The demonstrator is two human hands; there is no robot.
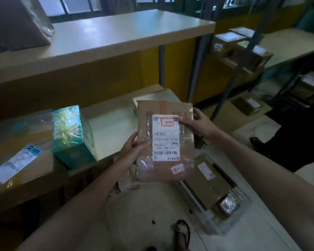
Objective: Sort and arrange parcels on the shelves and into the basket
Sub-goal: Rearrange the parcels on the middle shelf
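Sorting step: left hand [132, 147] and right hand [194, 124] each grip the taped cardboard parcel [165, 142], label up; next, judged, placement on shelf [112, 127] or basket [223, 211]

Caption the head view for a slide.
Left hand and right hand hold a taped brown cardboard parcel, label up.

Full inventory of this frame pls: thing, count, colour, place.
held parcel: 1, brown, white label, centre
green box: 1, teal, film-wrapped, lower shelf, left
large box: 1, brown, lower shelf, far left
pale parcel: 1, beige, lower shelf behind held parcel
wrapped parcel: 1, brown in clear film, upper shelf, top left
basket: 1, pale plastic, floor right, brown packets inside
far parcels: several, brown, right shelves
sandalled foot: 1, dark sandal, floor, bottom
left hand: grips held parcel's left edge
right hand: grips its upper right edge
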